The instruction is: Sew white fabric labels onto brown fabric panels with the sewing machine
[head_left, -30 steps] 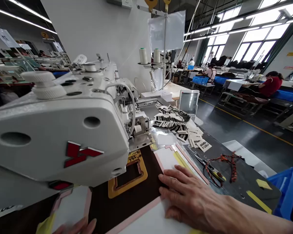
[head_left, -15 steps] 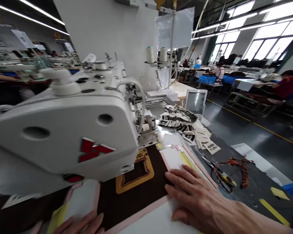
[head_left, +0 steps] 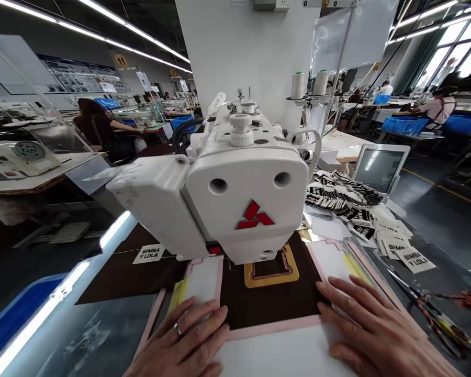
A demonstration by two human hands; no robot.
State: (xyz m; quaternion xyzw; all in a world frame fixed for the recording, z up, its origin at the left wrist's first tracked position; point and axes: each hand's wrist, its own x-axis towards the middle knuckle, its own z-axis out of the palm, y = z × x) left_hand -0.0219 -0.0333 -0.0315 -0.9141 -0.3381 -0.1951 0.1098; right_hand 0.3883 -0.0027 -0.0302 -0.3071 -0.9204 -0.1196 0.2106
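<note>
Both palms face down on a white frame-shaped template point(head_left: 275, 350) with pink edging, which lies over dark brown fabric point(head_left: 259, 309). My left hand point(head_left: 190, 340), with a ring on one finger, presses the template's left arm; its fingers are stretched out. My right hand point(head_left: 361, 319) lies flat with fingers spread on the right arm. Between the hands, a yellow frame point(head_left: 272, 278) sits on the fabric under the head of a white sewing machine point(head_left: 247, 183). The needle area is mostly hidden by the machine head. A white printed label point(head_left: 149, 253) rests on the fabric at left.
Right of the machine lie heaped black-and-white labels point(head_left: 341, 196), loose white labels point(head_left: 414, 256) and scissors point(head_left: 435, 309) with a cord wrapped near them. A small screen point(head_left: 380, 167) stands behind. A bright light strip point(head_left: 58, 296) and blue bin point(head_left: 23, 314) are at left. Co-workers sit farther off.
My view has swung left, so the machine now appears head-on and my left hand is fully in sight. Both hands stay flat on the template.
</note>
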